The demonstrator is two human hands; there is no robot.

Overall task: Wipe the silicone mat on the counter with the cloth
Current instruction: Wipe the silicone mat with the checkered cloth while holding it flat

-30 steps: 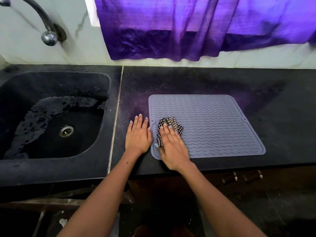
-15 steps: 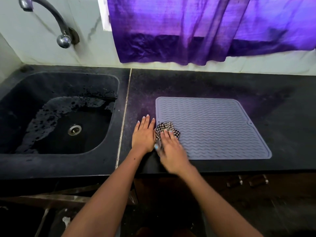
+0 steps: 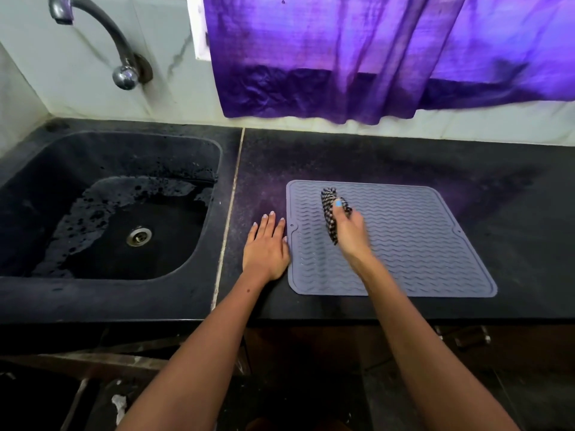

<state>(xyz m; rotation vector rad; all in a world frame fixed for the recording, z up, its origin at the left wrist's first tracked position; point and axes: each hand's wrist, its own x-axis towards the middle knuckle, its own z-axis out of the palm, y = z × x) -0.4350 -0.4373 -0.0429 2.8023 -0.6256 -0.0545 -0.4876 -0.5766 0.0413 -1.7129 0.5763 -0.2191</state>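
A grey silicone mat (image 3: 410, 244) with a wavy ribbed pattern lies flat on the black counter (image 3: 389, 157). My right hand (image 3: 350, 228) grips a bunched black-and-white checked cloth (image 3: 329, 209) and presses it on the mat's far left part. Its fingers are blurred by motion. My left hand (image 3: 266, 247) lies flat on the counter, fingers apart, with its side touching the mat's left edge.
A black sink (image 3: 46, 169) with wet patches and a metal drain (image 3: 139, 236) sits to the left, under a curved tap (image 3: 102, 29). A purple curtain (image 3: 373, 57) hangs over the pale wall behind. The counter's front edge runs just below the mat.
My right hand has slid the cloth from the mat's near left corner up toward its far left part. The left hand stays beside the mat's left edge. The view has shifted.
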